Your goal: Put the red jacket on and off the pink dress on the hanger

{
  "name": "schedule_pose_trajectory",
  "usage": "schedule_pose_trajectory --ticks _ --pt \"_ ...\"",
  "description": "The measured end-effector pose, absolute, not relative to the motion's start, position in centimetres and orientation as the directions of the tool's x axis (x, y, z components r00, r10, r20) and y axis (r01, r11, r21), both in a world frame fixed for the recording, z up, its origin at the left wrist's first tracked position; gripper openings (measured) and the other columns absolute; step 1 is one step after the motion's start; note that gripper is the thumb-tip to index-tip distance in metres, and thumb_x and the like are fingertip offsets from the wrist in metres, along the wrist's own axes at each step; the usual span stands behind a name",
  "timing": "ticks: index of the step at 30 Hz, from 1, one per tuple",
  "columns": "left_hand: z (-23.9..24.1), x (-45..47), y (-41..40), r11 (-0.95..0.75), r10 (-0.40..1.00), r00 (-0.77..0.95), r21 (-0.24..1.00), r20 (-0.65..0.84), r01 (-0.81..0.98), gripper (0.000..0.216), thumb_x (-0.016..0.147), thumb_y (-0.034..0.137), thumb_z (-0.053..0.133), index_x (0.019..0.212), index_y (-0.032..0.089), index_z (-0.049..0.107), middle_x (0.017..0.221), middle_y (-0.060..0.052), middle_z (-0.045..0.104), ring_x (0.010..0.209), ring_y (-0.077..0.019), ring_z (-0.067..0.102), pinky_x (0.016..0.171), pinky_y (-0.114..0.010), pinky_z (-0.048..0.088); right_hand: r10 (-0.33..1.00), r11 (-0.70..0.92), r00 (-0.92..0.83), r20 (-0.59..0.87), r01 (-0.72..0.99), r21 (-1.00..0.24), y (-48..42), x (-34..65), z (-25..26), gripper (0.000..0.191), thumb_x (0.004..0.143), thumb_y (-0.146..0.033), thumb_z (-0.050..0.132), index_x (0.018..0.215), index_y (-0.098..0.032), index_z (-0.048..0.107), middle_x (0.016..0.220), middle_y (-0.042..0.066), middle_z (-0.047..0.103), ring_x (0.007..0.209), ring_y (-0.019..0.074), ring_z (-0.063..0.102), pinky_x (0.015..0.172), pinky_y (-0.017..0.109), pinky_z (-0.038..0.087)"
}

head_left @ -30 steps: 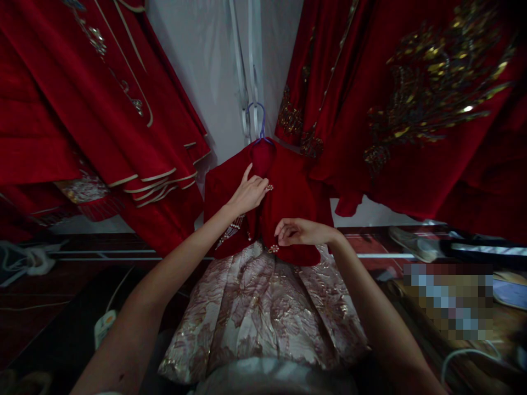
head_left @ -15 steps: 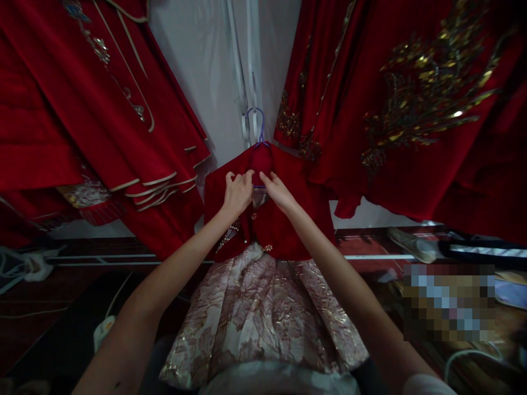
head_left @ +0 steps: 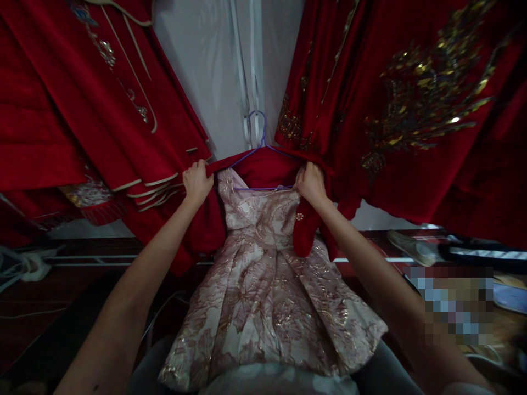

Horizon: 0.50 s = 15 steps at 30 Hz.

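A pale pink brocade dress [head_left: 263, 285] hangs from a thin purple hanger [head_left: 263, 134], its skirt spreading toward me. Over its shoulders lies a red jacket [head_left: 267, 164], pulled wide so the dress bodice shows. My left hand [head_left: 198, 181] is closed on the jacket's left edge, just off the hanger's end. On the other side my right hand [head_left: 310, 184] grips the jacket near the dress's right shoulder; its fingertips are partly hidden in the cloth. A red flap with a small flower-shaped ornament hangs below my right hand.
Red garments with trim [head_left: 135, 137] hang at the left, and a red garment with gold sequins [head_left: 428, 104] hangs at the right. White straps [head_left: 247, 66] run down the pale wall behind. A shoe [head_left: 411, 247] rests on the floor at right, near a blurred-out patch.
My hands have moved apart from the middle of the neckline to both shoulders. The red jacket has been drawn open, uncovering the dress bodice and the hanger's arms.
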<state>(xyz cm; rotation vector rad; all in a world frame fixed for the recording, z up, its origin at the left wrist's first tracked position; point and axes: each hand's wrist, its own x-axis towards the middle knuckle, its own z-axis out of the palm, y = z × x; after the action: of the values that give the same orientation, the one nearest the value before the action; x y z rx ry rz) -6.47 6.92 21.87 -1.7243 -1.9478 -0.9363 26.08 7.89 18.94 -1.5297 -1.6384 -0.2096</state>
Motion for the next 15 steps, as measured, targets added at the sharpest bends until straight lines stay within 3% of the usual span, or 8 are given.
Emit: schedule_pose_trajectory --ticks 5,7,9,12,15 --pt "21.1 -8.0 8.6 0.01 0.72 -0.379 0.538 0.581 0.843 0.034 0.08 0.03 0.051 0.109 0.016 0.061 0.1 -0.016 0.067 0.101 -0.0338 0.059 0.088 -0.045 0.042 0.731 0.129 0.134 0.669 0.935 -0.329 9.0 28.4 19.5 0.034 0.087 -0.019 0.03 0.101 -0.003 0.056 0.107 0.027 0.057 0.108 0.0351 0.05 0.095 0.052 0.033" --pt "20.8 -8.4 9.2 -0.055 0.793 -0.4 0.708 0.459 0.705 0.03 0.079 0.029 0.053 0.102 0.014 0.065 0.093 -0.013 0.069 0.097 -0.03 0.062 0.087 -0.042 0.045 0.764 0.129 0.1 0.637 0.944 -0.303 9.1 29.2 19.8 0.035 0.087 -0.021 0.03 0.099 -0.003 0.057 0.107 0.027 0.058 0.107 0.0347 0.051 0.095 0.05 0.033" --pt "20.5 -9.0 9.5 -0.044 0.9 -0.363 0.879 0.242 0.475 0.026 0.076 0.029 0.058 0.093 0.012 0.067 0.082 -0.01 0.071 0.087 -0.0259 0.065 0.083 -0.039 0.049 0.816 0.137 0.071 0.573 0.94 -0.312 9.2 30.1 20.4 0.037 0.089 -0.024 0.029 0.097 -0.004 0.059 0.106 0.026 0.06 0.104 0.0338 0.054 0.092 0.047 0.036" --pt "20.3 -10.2 9.3 0.14 0.974 -0.205 0.971 -0.1 0.194 0.024 0.066 0.029 0.07 0.084 0.013 0.068 0.071 -0.01 0.07 0.075 -0.0251 0.067 0.077 -0.04 0.053 0.887 0.134 0.093 0.452 0.886 -0.444 9.4 32.0 21.7 0.043 0.09 -0.03 0.026 0.091 -0.008 0.063 0.101 0.022 0.064 0.096 0.0309 0.059 0.083 0.039 0.041" --pt "19.9 -11.3 8.7 0.251 0.966 -0.099 0.96 -0.24 0.124 0.027 0.06 0.026 0.077 0.083 0.014 0.069 0.073 -0.011 0.071 0.076 -0.0267 0.068 0.077 -0.041 0.054 0.916 0.096 0.177 0.359 0.774 -0.626 10.1 33.8 22.5 0.043 0.089 -0.035 0.03 0.084 -0.012 0.065 0.09 0.016 0.067 0.086 0.027 0.062 0.074 0.033 0.043"
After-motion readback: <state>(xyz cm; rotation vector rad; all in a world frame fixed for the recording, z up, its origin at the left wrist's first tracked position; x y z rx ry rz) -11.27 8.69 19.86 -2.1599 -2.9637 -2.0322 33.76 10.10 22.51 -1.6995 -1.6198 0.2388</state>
